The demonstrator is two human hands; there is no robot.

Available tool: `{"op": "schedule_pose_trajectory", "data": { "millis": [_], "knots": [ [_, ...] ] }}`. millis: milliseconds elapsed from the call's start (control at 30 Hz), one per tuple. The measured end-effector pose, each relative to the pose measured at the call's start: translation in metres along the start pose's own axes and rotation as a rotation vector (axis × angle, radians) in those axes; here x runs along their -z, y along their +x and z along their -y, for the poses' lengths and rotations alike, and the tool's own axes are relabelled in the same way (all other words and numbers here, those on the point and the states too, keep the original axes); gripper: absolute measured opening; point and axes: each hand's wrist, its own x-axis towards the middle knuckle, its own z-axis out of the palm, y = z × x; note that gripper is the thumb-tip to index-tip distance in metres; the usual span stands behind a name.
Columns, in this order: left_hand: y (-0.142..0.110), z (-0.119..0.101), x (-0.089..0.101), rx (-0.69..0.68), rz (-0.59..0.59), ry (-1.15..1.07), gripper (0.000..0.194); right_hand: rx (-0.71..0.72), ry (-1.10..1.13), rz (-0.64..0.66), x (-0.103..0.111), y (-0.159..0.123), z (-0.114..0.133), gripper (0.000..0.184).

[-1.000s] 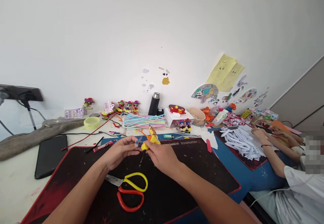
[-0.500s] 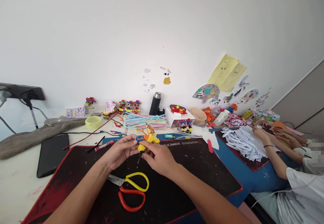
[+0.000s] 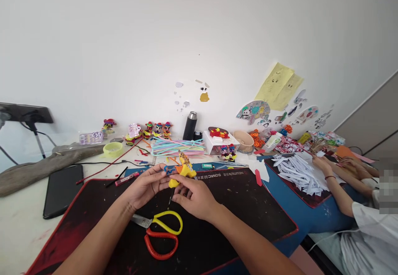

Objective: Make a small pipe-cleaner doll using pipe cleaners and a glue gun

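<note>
Over the dark mat, my right hand [image 3: 195,196] is closed around a small yellow glue gun [image 3: 186,171] whose tip points up and away from me. A black cord [image 3: 171,198] hangs from its lower end. My left hand [image 3: 152,184] pinches a small twisted piece of blue pipe cleaner [image 3: 169,170] just left of the glue gun. Whether the two touch cannot be made out. Scissors [image 3: 164,221] with one yellow and one red handle lie below my hands, their blades partly behind my left forearm.
Bundled pastel pipe cleaners [image 3: 177,146], a black thermos [image 3: 190,126] and a white box [image 3: 214,145] stand along the wall. A black tablet [image 3: 63,192] lies at left. At right, a co-worker's hand [image 3: 323,165] is beside a heap of white paper strips [image 3: 300,173].
My right hand's fingers have shifted slightly on the glue gun, and more of the blue pipe cleaner shows. The view has shifted a little. At right, the co-worker's hand now holds a white piece.
</note>
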Motion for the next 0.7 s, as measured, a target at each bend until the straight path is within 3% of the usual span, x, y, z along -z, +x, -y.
{"op": "schedule_pose_trajectory", "data": {
  "millis": [167, 500, 700],
  "knots": [
    [-0.001, -0.001, -0.001, 0.002, 0.000, 0.000, 0.028, 0.002, 0.106, -0.003, -0.001, -0.001, -0.002, 0.062],
    [0.000, 0.000, 0.005, -0.039, 0.014, 0.014, 0.026, -0.042, 0.039, 0.068, 0.001, -0.005, 0.010, 0.067],
    [0.000, -0.001, 0.005, -0.055, 0.019, -0.016, 0.028, -0.059, 0.037, 0.147, 0.000, -0.008, 0.015, 0.053]
  ]
}}
